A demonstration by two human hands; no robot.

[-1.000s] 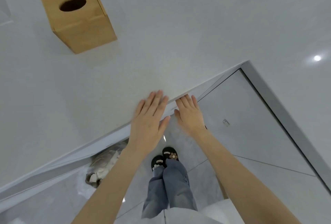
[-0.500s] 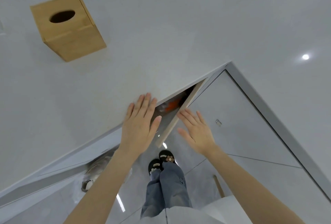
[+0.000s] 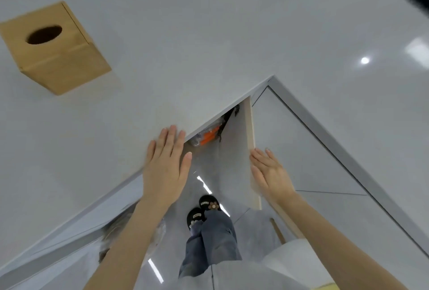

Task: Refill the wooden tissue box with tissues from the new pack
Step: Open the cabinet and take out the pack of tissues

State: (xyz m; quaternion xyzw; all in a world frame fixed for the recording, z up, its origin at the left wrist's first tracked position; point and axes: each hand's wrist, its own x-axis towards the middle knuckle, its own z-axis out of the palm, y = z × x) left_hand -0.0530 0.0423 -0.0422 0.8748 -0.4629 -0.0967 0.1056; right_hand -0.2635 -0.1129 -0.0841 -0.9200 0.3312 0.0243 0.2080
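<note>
1. While the cabinet door (image 3: 241, 150) under the countertop (image 3: 209, 46) stands swung out towards the person, the right hand (image 3: 270, 173) lies flat against the door's free edge, fingers straight, gripping nothing.
2. The left hand (image 3: 166, 164) rests flat on the countertop's near edge, just left of the opening, fingers straight, holding nothing.
3. The wooden tissue box (image 3: 53, 48) sits near the countertop's far left corner, well apart from both hands, its round hole showing dark; the left hand is the nearer one.
4. The new pack is not clearly in view. Something orange in clear wrap (image 3: 207, 135) shows inside the cabinet, between the hands and just beyond the left fingertips; I cannot tell what it is.
5. The likely next reach goes forward and down into that opening, and the door's long edge runs away from the person beside the right hand.
</note>
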